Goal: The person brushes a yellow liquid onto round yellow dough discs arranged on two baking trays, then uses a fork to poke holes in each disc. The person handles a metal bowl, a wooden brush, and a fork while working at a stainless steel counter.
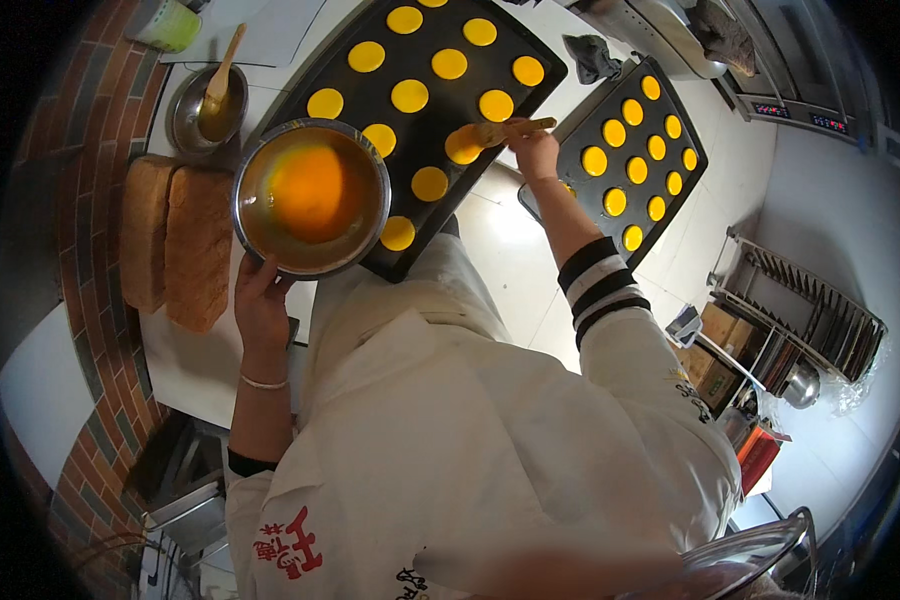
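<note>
My left hand grips the lower rim of a metal mixing bowl, which is tilted and has orange-yellow egg liquid in it. In my right hand is a wooden-handled pastry brush. Its bristles touch or hover just over a yellow-glazed round on a dark baking tray. More glossy yellow rounds, such as one at the tray's edge, sit spaced in rows. The bowl hides part of the tray's left side.
Two brown bread loaves lie at the left, below a small metal bowl with a wooden-handled brush. A second baking tray with yellow rounds is at the right. Beyond it stands a wire rack. A dark cloth lies behind.
</note>
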Demonstrator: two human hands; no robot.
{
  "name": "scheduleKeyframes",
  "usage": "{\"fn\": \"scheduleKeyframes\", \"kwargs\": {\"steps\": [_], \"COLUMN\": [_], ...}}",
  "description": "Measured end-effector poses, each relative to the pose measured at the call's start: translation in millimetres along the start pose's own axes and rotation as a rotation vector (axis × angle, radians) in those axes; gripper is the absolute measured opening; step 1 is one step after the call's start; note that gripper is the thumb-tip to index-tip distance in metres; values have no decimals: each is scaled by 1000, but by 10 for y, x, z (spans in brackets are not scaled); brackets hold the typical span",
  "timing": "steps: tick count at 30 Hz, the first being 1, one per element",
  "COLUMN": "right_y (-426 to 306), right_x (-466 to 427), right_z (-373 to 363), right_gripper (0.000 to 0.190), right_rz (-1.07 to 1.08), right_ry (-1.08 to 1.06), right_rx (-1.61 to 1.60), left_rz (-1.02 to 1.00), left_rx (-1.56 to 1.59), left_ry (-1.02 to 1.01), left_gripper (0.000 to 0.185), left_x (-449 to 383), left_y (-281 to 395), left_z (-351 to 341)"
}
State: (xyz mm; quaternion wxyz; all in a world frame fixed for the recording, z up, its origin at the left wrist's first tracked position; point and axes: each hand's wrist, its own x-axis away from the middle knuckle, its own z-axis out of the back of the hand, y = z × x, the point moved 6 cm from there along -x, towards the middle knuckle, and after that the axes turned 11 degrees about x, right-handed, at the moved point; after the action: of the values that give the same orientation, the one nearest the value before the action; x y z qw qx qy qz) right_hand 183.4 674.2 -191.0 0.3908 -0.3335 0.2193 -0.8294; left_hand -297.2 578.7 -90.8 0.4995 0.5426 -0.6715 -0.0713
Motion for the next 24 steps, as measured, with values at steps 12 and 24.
{"fn": "scheduleKeyframes", "kwargs": {"steps": [12, 24], "right_y": [-393, -337], "right_x": [888, 886], "right_z": [-225, -259], "right_gripper": [17, 20], "right_rz": [827, 835], "right_ry": [-48, 100], "right_rx": [447, 537], "left_rz": [-17, 5], "left_rx": [-6, -11], "left_ry": [4, 4], "left_gripper": [27, 23], "left_x": [75, 76], "left_y": [63, 98], "left_z": [112, 91]}}
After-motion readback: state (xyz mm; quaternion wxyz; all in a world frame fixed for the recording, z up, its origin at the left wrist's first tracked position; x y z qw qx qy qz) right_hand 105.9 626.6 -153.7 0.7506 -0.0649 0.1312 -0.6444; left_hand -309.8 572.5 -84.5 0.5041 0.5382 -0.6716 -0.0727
